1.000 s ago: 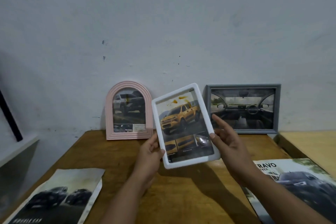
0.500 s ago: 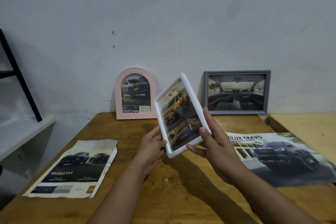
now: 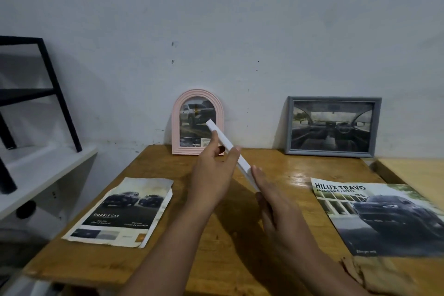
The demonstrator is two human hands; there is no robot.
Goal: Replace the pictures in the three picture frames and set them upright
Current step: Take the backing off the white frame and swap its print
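Holding white frame (image 3: 230, 151) edge-on between both hands.

Both hands held the white frame (image 3: 230, 149) edge-on above the table (image 3: 283, 175): left hand (image 3: 213, 175), right hand (image 3: 276, 202). The pink arched frame (image 3: 198, 121) and grey frame (image 3: 332, 126) stood upright against the wall.

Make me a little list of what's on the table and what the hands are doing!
held frame: white frame, seen edge-on, above the table
left hand: holds the frame's left side
right hand: holds its lower end
standing at wall: pink arched frame, grey frame
lying flat: Double Cab page, Hilux Travo page
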